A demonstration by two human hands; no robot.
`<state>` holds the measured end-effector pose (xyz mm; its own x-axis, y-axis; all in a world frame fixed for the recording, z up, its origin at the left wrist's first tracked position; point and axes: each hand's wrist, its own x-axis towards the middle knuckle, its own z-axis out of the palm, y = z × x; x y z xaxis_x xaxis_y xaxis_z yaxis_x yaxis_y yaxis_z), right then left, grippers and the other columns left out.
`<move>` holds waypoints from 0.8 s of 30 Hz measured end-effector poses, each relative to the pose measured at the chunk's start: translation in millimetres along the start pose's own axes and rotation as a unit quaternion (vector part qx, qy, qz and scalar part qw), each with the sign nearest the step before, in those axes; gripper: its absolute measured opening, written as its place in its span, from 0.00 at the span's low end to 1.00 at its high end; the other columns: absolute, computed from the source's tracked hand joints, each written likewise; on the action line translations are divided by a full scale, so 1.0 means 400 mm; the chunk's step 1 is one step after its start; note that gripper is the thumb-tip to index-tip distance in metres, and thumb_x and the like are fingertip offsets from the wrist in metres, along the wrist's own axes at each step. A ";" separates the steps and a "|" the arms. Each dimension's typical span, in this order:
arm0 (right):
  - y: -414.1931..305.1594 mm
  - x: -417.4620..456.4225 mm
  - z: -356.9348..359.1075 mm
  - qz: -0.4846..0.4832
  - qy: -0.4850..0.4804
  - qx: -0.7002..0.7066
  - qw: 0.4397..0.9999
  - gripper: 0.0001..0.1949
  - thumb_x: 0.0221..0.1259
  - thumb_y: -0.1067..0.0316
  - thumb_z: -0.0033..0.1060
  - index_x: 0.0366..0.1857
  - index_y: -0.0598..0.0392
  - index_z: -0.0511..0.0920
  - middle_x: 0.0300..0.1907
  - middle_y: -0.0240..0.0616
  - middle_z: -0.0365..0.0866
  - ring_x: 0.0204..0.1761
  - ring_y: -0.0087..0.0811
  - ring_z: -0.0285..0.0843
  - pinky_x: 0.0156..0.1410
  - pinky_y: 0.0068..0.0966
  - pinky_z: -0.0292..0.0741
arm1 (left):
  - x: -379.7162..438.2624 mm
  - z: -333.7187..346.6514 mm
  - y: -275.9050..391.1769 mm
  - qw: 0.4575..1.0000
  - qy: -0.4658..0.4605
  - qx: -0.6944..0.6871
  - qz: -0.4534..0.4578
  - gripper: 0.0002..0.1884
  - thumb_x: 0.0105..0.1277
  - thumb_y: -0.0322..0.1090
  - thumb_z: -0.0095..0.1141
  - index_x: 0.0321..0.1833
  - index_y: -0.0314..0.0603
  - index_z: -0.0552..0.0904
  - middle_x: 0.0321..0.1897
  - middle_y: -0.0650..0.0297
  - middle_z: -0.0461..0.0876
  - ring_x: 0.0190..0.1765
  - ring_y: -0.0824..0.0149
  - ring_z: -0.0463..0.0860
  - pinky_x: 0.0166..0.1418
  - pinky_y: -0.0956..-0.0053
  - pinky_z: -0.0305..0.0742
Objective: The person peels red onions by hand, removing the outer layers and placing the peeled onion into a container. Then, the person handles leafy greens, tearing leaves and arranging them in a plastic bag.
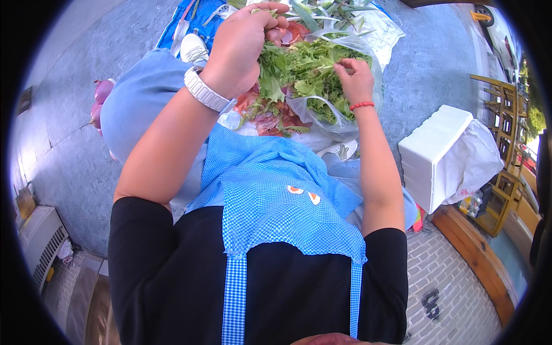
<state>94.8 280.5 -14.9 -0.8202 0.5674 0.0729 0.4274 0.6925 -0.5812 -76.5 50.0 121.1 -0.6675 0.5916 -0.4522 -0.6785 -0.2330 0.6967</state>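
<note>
A translucent plastic bag (pixel 331 113) full of frilly leafy greens (pixel 312 82) lies before me, its mouth towards my body. My left hand (pixel 243 47), with a white watch (pixel 205 91) on its wrist, is raised at the bag's left side. Its fingers curl around a few green leaves, partly hidden by the hand. Over the right part of the greens, my right hand (pixel 357 77) pinches a leaf between thumb and fingertips. A red bead bracelet (pixel 362 105) circles that wrist. Loose leaves and reddish-brown peelings (pixel 278 118) lie beneath and beside the bag.
Long green stalks (pixel 319 15) lie beyond the bag, by a blue bag (pixel 206 19). Purple onions (pixel 102 91) rest left of my knee. A white foam box (pixel 431 146) stands at right, near wooden furniture (pixel 504 142).
</note>
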 end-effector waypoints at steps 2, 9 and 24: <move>0.013 0.025 -0.112 0.119 0.006 0.273 0.955 0.12 0.63 0.62 0.73 0.42 0.60 0.86 0.38 0.30 0.85 0.31 0.20 0.79 0.38 0.19 0.75 | -0.006 -0.016 -0.004 0.998 -0.046 0.019 0.024 0.14 0.71 0.25 0.47 0.57 0.30 0.75 0.35 0.65 0.78 0.35 0.75 0.74 0.43 0.79 0.75; -0.004 -0.030 -0.364 0.163 0.018 0.333 0.928 0.10 0.71 0.67 0.64 0.50 0.58 0.82 0.40 0.31 0.85 0.39 0.21 0.82 0.42 0.17 0.77 | -0.032 0.025 -0.025 0.994 -0.073 0.084 0.014 0.15 0.69 0.29 0.54 0.56 0.31 0.77 0.30 0.73 0.70 0.31 0.80 0.65 0.37 0.82 0.65; -0.071 -0.106 -0.367 0.210 -0.008 0.591 0.779 0.07 0.72 0.67 0.61 0.46 0.56 0.81 0.35 0.29 0.84 0.33 0.18 0.78 0.38 0.18 0.73 | -0.041 0.091 -0.122 0.829 -0.241 0.493 0.112 0.15 0.70 0.34 0.57 0.58 0.42 0.84 0.48 0.64 0.86 0.47 0.72 0.83 0.55 0.77 0.76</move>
<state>173.1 302.2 117.6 -0.7112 0.6214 -0.3286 0.0179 -0.4513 -0.8922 -21.1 79.7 114.8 -0.3826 0.9132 -0.1403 0.1841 0.2242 0.9570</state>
